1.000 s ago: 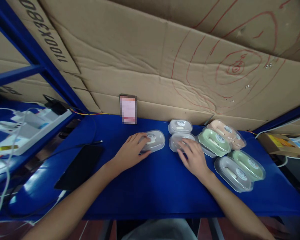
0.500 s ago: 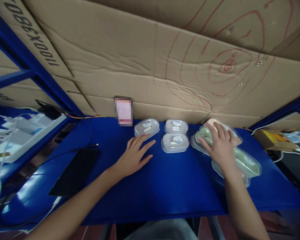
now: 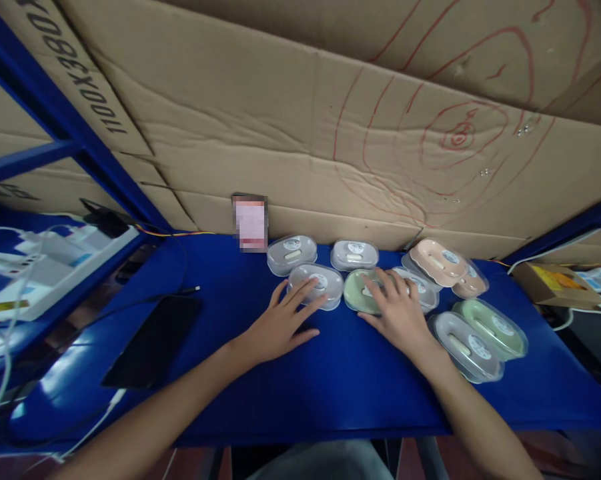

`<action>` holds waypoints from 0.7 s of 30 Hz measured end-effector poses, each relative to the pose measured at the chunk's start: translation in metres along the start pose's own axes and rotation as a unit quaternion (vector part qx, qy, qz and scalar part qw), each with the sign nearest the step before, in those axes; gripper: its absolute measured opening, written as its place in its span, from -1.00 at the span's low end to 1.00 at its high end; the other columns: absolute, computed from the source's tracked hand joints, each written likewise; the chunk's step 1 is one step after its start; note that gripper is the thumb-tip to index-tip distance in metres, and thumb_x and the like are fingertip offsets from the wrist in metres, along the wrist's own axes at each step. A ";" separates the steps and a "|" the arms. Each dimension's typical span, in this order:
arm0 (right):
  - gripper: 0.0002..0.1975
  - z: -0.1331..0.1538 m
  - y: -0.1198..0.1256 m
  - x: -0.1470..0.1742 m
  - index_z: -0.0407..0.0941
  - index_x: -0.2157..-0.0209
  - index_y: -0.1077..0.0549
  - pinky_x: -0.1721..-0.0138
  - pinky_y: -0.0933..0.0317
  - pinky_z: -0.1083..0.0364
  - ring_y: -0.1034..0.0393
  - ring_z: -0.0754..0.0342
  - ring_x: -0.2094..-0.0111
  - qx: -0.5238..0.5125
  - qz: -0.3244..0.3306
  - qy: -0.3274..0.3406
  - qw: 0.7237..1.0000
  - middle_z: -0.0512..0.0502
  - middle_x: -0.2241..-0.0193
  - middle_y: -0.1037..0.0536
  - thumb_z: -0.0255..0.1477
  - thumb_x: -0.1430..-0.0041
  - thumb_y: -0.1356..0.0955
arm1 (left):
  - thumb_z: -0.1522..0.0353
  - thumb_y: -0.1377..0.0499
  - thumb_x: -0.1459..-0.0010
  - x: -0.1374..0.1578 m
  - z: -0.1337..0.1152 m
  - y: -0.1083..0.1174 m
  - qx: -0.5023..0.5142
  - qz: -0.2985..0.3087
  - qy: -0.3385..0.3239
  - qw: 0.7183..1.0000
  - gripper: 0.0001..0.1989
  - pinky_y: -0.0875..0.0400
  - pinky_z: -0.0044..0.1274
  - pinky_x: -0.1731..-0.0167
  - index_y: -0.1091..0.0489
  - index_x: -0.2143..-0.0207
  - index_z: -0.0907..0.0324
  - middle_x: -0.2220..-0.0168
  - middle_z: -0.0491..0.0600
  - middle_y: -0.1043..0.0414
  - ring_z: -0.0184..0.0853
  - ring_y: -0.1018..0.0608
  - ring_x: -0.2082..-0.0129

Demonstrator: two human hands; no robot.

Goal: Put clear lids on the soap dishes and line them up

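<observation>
My left hand (image 3: pixel 275 330) has its fingers spread, their tips resting over a grey oval plastic box (image 3: pixel 330 293) with a clear cover. My right hand (image 3: pixel 400 310) is closed on a pale green oval box (image 3: pixel 353 293), thumb at its near side and fingers across the top. This green box sits right beside the grey one. Partly behind my right hand lies another grey box (image 3: pixel 425 290). Farther back are two more grey boxes, one at the left (image 3: pixel 293 255) and one in the middle (image 3: pixel 355 255); each has a round label and a pale bar on top.
At the right, peach boxes (image 3: pixel 437 262) overlap, and nearer me a grey box (image 3: pixel 465 350) leans against a green one (image 3: pixel 497 327). A dark tablet (image 3: pixel 153 343) with cables lies at left. A small upright card with a blurred face (image 3: pixel 251 223) leans on the cardboard wall (image 3: pixel 260 133).
My right hand has moved left from the right-hand pile, bringing the green box to the middle. The front grey box has shifted left, under my left fingers.
</observation>
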State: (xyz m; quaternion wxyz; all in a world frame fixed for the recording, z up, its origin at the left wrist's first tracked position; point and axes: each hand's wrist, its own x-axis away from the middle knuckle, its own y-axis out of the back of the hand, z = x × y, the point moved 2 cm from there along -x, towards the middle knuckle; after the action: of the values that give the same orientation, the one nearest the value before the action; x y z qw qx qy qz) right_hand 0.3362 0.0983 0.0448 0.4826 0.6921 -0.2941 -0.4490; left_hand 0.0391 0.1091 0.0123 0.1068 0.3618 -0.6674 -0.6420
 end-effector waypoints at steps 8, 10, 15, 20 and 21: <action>-0.10 0.022 -0.008 0.005 0.04 -0.49 -0.24 -0.27 -0.30 -0.36 -0.32 -0.38 -0.32 -0.122 0.045 0.071 0.989 -0.31 -0.40 -0.39 0.10 -0.28 -0.48 | 0.29 -0.23 -0.46 0.011 0.030 0.033 0.012 -0.014 0.003 1.000 -0.63 -0.46 -0.24 -0.20 -0.47 -0.26 0.04 -0.16 0.07 -0.57 -0.09 -0.58 -0.16; -0.09 0.018 -0.006 0.004 0.07 -0.50 -0.22 -0.29 -0.30 -0.34 -0.34 -0.34 -0.31 -0.160 0.054 0.077 0.983 -0.28 -0.40 -0.39 0.12 -0.27 -0.47 | 0.27 -0.23 -0.47 0.012 0.033 0.037 0.036 -0.028 -0.010 0.999 -0.70 -0.49 -0.28 -0.19 -0.52 -0.20 0.04 -0.13 0.04 -0.59 -0.14 -0.60 -0.12; -0.16 0.003 -0.006 -0.002 0.03 -0.51 -0.15 -0.36 -0.26 -0.35 -0.29 -0.29 -0.39 -0.226 0.064 0.047 0.971 -0.29 -0.41 -0.38 -0.01 -0.37 -0.46 | 0.26 -0.21 -0.49 0.010 0.033 0.035 0.026 -0.054 0.025 0.998 -0.78 -0.50 -0.22 -0.13 -0.58 -0.08 0.06 -0.14 0.08 -0.58 -0.08 -0.61 -0.13; -0.34 -0.007 -0.013 -0.004 -0.01 -0.38 -0.31 -0.34 -0.28 -0.34 -0.32 -0.26 -0.39 -0.282 0.049 0.024 0.958 -0.33 -0.38 -0.40 -0.12 -0.37 -0.46 | 0.09 -0.32 -0.38 0.011 0.036 0.033 0.046 -0.036 0.072 0.996 -0.56 -0.47 -0.08 -0.21 -0.51 -0.20 0.05 -0.31 0.16 -0.47 0.05 -0.54 -0.27; -0.38 -0.008 -0.015 -0.004 -0.01 -0.37 -0.32 -0.33 -0.32 -0.30 -0.36 -0.24 -0.37 -0.296 0.049 0.017 0.954 -0.32 -0.36 -0.43 -0.12 -0.39 -0.44 | 0.08 -0.29 -0.41 0.011 0.037 0.033 0.058 -0.037 0.075 0.995 -0.57 -0.47 -0.10 -0.22 -0.50 -0.21 0.05 -0.31 0.15 -0.48 0.02 -0.56 -0.26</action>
State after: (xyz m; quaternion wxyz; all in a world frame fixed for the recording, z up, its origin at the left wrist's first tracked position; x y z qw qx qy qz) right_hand 0.3411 0.1101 0.0332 0.6925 0.5102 -0.1734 -0.4797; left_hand -0.0026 0.1287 0.0335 0.1116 0.4394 -0.6798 -0.5764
